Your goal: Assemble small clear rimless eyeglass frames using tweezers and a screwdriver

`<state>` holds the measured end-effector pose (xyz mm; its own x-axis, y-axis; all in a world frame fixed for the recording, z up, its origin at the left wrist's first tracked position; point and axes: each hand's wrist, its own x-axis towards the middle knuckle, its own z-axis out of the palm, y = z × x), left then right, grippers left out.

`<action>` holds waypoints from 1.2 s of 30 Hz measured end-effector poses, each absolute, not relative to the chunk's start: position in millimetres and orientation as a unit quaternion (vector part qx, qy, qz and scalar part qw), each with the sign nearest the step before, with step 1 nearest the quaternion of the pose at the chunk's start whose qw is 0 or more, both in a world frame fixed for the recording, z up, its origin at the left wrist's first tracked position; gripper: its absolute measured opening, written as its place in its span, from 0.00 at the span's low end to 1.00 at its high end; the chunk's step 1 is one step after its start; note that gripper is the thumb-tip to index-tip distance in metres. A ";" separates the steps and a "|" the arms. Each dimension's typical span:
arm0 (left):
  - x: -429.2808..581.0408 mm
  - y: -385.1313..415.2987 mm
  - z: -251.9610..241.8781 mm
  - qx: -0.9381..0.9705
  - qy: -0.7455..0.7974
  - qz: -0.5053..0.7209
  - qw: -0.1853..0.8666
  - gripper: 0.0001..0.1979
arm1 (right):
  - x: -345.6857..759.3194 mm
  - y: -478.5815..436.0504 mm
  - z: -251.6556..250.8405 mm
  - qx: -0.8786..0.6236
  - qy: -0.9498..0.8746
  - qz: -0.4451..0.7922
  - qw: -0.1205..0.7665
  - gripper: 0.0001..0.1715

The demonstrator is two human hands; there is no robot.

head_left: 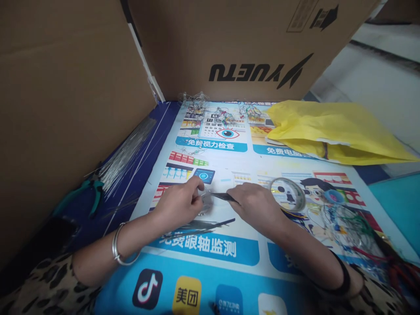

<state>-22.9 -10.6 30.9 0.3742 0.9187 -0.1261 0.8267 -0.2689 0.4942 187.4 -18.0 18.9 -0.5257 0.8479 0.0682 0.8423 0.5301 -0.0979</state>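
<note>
My right hand (254, 203) is closed around dark, pointed tweezers (225, 196), whose tip points left. The tip is close to the fingers of my left hand (182, 199), which are pinched together. Beside those fingertips is a small, clear looped strand (206, 203); it seems to be held there, though its grip is partly hidden. Below both hands, several thin dark strips (210, 225) lie on the printed poster (229, 168).
Cardboard walls (183, 48) rise at the back and left. A tape roll (288, 194), tangled coloured wires (344, 227) and a yellow bag (328, 127) are on the right. Green-handled pliers (96, 197) and a bundle of thin wires (126, 153) lie left.
</note>
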 end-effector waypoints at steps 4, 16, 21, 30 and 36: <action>-23.2 -6.3 27.2 0.773 0.543 0.136 0.300 0.18 | 186.4 -17.5 18.5 -0.484 -0.872 0.034 0.064 0.07; -25.3 -1.9 24.2 0.773 0.535 0.139 0.312 0.10 | 183.2 -16.5 20.1 -0.503 -0.854 0.111 0.065 0.10; -26.0 -3.2 25.1 0.751 0.529 0.139 0.370 0.08 | 183.1 -16.0 20.3 -0.507 -0.851 0.119 0.066 0.11; -26.4 -7.6 31.3 0.736 0.477 0.155 0.454 0.08 | 183.5 -15.9 21.0 -0.499 -0.855 0.122 0.072 0.10; -25.2 -6.3 32.4 0.783 0.491 0.150 0.352 0.11 | 183.3 -15.8 20.4 -0.503 -0.850 0.128 0.084 0.09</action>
<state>-25.2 -6.3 32.4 0.4729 0.8741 -0.1107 0.6625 -0.2699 0.6987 183.3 -15.8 20.4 -0.4790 0.8777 0.0131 0.8349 0.4602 -0.3018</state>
